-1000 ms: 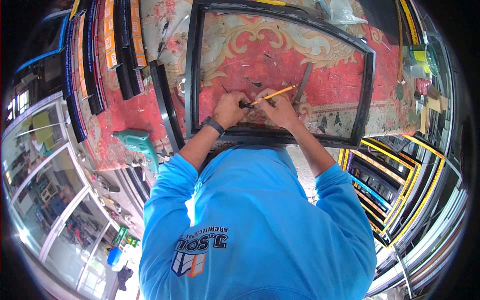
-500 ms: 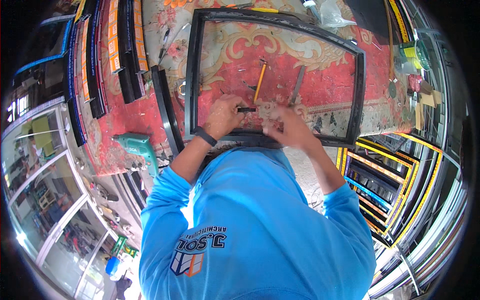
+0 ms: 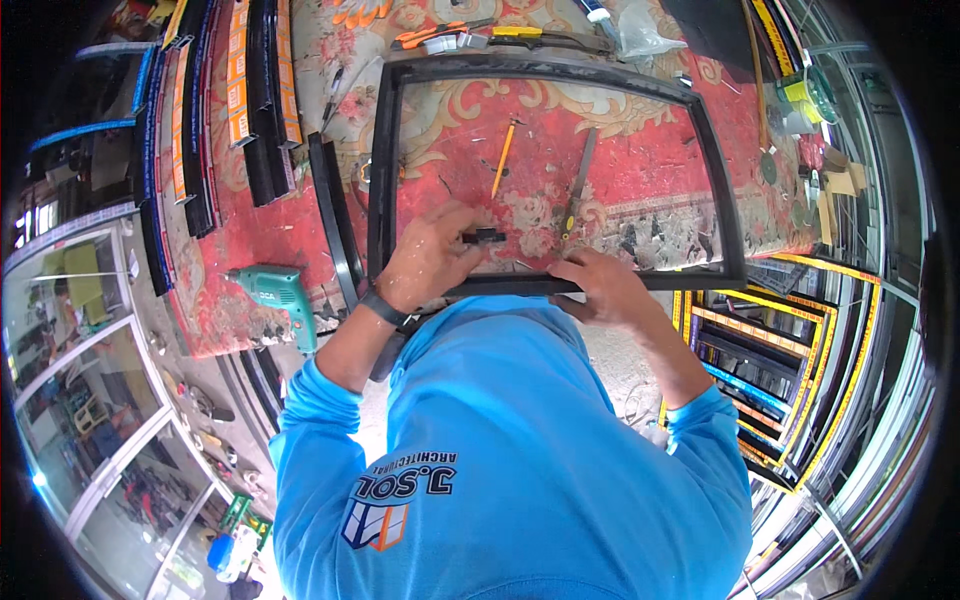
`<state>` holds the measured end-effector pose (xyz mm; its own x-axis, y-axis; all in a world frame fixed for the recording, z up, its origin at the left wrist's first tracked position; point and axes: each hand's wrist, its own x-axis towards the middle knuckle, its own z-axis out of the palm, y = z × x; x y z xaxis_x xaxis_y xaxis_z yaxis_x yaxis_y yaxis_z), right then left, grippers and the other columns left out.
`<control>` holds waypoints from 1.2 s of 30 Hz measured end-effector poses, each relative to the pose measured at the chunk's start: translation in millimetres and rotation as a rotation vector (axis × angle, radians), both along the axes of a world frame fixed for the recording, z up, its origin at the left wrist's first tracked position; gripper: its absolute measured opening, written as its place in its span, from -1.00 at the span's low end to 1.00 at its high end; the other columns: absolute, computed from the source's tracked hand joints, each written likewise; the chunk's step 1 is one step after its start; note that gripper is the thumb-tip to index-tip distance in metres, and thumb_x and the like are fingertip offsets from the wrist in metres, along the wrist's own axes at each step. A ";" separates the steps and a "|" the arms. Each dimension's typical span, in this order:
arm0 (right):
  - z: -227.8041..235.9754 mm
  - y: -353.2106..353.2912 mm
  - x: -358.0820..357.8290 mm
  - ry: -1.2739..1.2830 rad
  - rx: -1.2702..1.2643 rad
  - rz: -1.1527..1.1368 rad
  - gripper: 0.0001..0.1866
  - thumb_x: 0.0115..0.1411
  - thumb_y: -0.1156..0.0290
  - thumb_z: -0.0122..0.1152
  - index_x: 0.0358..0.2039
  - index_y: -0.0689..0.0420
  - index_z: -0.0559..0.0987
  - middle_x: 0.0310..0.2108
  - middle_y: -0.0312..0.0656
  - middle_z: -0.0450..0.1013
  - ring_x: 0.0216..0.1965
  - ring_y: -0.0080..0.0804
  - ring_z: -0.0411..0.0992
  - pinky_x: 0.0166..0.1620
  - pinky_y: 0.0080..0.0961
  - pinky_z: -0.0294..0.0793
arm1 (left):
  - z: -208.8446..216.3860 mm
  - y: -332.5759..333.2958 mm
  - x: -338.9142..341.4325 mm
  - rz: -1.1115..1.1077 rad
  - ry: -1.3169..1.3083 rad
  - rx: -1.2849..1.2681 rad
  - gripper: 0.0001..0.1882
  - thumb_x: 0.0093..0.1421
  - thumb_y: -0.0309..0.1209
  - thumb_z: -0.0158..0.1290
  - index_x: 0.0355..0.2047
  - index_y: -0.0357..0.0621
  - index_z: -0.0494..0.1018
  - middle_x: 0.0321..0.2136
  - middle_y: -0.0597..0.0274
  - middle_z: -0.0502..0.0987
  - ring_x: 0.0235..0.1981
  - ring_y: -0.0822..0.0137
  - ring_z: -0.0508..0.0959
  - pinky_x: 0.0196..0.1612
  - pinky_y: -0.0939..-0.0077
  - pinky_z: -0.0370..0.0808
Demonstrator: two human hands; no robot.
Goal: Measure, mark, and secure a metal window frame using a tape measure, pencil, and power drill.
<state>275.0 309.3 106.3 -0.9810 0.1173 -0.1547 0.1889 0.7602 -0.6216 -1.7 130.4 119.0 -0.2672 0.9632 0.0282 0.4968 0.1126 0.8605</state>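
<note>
A black, four-sided window-type frame (image 3: 552,70) lies in front of me over a red patterned carpet. My left hand (image 3: 432,252), inside the frame near its lower left corner, pinches a small black piece (image 3: 486,236) between thumb and fingers. Farther right, my right hand (image 3: 600,286) closes round the near rail, thumb side above it and a fingertip showing below. Through the frame's opening I see a yellow pencil-like stick (image 3: 504,160) and a long, flat grey tool (image 3: 584,165) on the carpet.
A teal power drill (image 3: 278,290) lies to the left, beside a short black profile (image 3: 335,215). Long wrapped profiles (image 3: 240,80) extend at far left. Beyond the frame lie an orange-handled tool (image 3: 420,37) and a yellow cutter (image 3: 517,32). Yellow-edged frames (image 3: 830,340) stand at right.
My right hand has left the space beside my left hand and taken hold of the near rail. The frame's far rail appears closer to me, uncovering tools behind it.
</note>
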 end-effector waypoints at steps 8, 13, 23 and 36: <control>100.0 9.0 -12.0 -0.031 0.309 -0.001 -0.47 0.09 0.18 0.61 0.03 0.03 0.60 -0.22 -0.17 0.61 -0.15 -0.02 0.66 -0.15 -0.02 0.66 | 94.3 -16.9 54.9 0.017 -0.138 0.112 -0.59 0.13 -0.49 0.56 -0.06 -0.19 0.61 -0.16 0.07 0.76 -0.19 0.15 0.77 -0.13 0.25 0.71; 107.4 11.0 -19.7 0.174 0.378 -0.052 -0.41 0.09 0.16 0.59 0.09 0.02 0.56 -0.14 -0.15 0.62 -0.08 -0.03 0.67 -0.12 -0.07 0.71 | 108.4 -0.6 66.1 -0.003 0.185 0.237 -0.55 0.07 -0.48 0.55 -0.02 -0.16 0.67 -0.18 0.09 0.71 -0.18 0.01 0.68 -0.09 0.09 0.62; 108.3 35.9 -17.2 0.410 0.263 0.005 -0.36 0.11 -0.02 0.65 0.13 -0.04 0.64 -0.12 -0.21 0.62 -0.07 -0.11 0.67 -0.15 -0.13 0.72 | 108.5 6.2 81.8 0.128 0.351 0.233 -0.54 0.03 -0.48 0.54 -0.03 -0.14 0.72 -0.07 0.07 0.67 -0.09 -0.03 0.65 -0.04 0.11 0.62; 119.7 60.3 -15.4 0.464 0.242 0.060 -0.40 0.04 0.13 0.68 0.09 -0.05 0.67 -0.09 -0.25 0.65 -0.10 -0.19 0.68 -0.17 -0.20 0.73 | 107.9 15.1 95.9 0.128 0.455 0.293 -0.47 0.04 -0.40 0.54 0.04 -0.15 0.68 -0.01 0.08 0.73 -0.03 -0.01 0.72 0.00 0.07 0.65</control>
<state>259.5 369.6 226.0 -0.9460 0.0373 0.3220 -0.1129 0.8933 -0.4351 94.2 145.6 227.0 -0.2796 0.8584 0.4301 0.8237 -0.0157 0.5668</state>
